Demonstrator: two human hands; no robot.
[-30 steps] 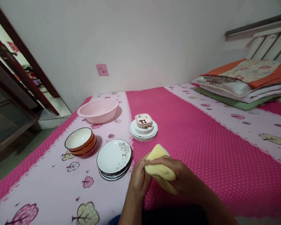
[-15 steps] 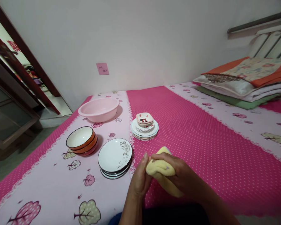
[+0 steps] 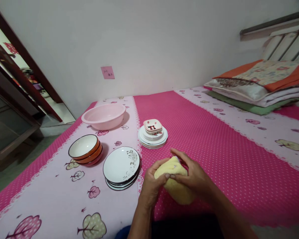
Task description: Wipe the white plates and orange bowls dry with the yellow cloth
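Note:
A yellow cloth is bunched between my two hands over the pink bedspread. My left hand grips its left side, thumb pressed on the front. My right hand holds the right side, with its thumb close to the left one and its index finger raised. Just left of my hands lies a stack of white plates with dark rims and a floral print. Beyond my hands stands a stack of smaller white plates topped by square patterned bowls.
Orange bowls with white insides are stacked at the left. Behind them sits a pink basin. Folded bedding lies at the far right by the bed rail. A pink note is on the wall.
Both hands have shifted their hold on the cloth: my thumbs now lie over its front, and my left fingers have gone behind it. The stacks and basin stay put.

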